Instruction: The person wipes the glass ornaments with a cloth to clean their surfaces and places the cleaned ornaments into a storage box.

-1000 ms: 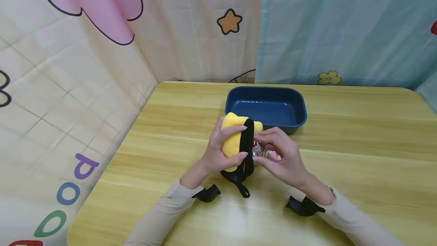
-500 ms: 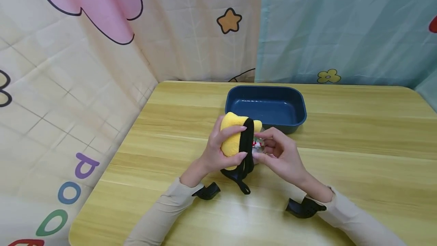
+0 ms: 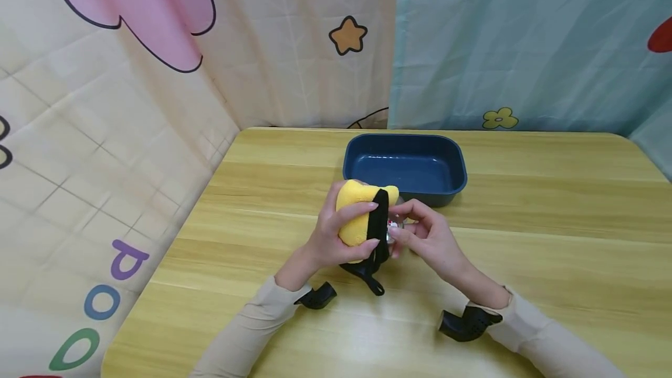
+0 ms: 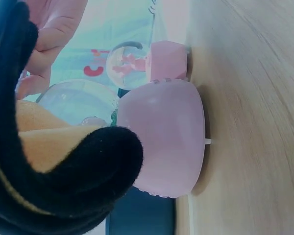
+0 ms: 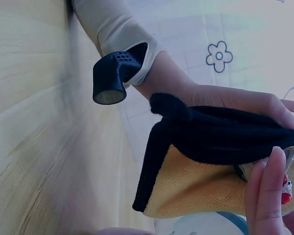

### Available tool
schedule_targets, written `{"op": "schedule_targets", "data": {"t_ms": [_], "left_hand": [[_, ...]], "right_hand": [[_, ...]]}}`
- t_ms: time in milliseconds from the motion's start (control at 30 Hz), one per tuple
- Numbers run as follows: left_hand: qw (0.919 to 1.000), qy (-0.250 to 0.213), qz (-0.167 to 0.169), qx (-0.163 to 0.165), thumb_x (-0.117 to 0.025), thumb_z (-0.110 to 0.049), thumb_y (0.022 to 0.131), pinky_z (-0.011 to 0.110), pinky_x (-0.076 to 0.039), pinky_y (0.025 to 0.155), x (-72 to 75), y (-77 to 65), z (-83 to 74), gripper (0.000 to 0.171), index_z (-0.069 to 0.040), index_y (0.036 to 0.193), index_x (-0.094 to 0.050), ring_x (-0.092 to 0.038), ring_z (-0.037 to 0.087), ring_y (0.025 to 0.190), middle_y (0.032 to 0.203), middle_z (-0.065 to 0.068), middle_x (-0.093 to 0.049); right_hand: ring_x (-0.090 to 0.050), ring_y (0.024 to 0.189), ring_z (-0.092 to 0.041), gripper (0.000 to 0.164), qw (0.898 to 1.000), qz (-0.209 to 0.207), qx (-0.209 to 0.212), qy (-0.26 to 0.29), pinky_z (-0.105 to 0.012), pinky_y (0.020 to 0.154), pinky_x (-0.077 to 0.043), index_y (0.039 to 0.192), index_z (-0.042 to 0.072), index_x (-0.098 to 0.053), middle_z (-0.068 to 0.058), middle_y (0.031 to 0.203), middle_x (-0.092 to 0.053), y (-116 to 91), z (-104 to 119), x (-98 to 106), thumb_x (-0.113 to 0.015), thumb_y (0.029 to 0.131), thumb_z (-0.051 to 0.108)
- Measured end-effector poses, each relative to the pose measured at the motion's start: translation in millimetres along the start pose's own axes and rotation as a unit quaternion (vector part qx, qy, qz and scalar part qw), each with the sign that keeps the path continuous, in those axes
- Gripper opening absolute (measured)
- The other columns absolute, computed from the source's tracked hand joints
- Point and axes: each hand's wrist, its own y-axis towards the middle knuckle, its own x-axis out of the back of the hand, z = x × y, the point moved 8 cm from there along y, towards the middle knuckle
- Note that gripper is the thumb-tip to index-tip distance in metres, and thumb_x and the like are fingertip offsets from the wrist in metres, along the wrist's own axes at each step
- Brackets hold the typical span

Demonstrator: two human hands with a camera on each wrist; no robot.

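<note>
Head view: the yellow-and-black cloth [image 3: 374, 226] lies within the left grip [image 3: 328, 238].

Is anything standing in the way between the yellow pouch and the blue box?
Yes, a pink toy with a clear dome stands on the table between the yellow pouch and the blue box.

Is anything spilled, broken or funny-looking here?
Nothing stands out: the blue tub sits upright on the table, the yellow cloth is held in front of it, and I see no spills or breaks.
</note>
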Motion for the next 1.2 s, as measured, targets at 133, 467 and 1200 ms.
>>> {"op": "schedule_targets", "data": {"t_ms": [133, 467, 1200], "left_hand": [[1.0000, -0.001, 0.001, -0.002, -0.061, -0.038, 0.085, 0.034, -0.051, 0.085, -0.1, -0.4, -0.5, 0.040, -0.016, 0.116, -0.049, -0.046, 0.032, 0.106, 0.116, 0.027, -0.041], [1.0000, 0.000, -0.002, 0.005, -0.058, -0.040, 0.087, 0.033, -0.051, 0.084, 0.2, 0.9, 1.9, 0.040, -0.016, 0.117, -0.049, -0.046, 0.032, 0.106, 0.117, 0.026, -0.041], [0.9994, -0.025, -0.013, 0.020, -0.059, -0.038, 0.086, 0.031, -0.053, 0.077, -0.7, -2.7, -0.4, 0.039, -0.014, 0.116, -0.051, -0.048, 0.032, 0.104, 0.116, 0.026, -0.042]], "right_hand": [[-0.062, 0.059, -0.010, 0.023, 1.000, 0.003, -0.005, -0.001, -0.025, 0.058, -0.055, 0.107, 0.016, -0.056, 0.004, 0.084, -0.056, -0.1, -0.3, -0.7, -0.057, 0.090, 0.001], [-0.057, 0.058, -0.013, 0.024, 1.000, 0.003, -0.011, -0.016, -0.021, 0.055, -0.052, 0.109, 0.004, -0.050, 0.005, 0.099, -0.057, 1.1, -1.5, -1.3, -0.061, 0.087, 0.002], [-0.058, 0.076, -0.006, 0.048, 0.975, 0.000, 0.212, -0.073, -0.013, 0.061, -0.051, 0.111, -0.014, -0.048, -0.006, 0.097, -0.051, -8.5, 27.9, -7.5, -0.069, 0.069, -0.018]]}}
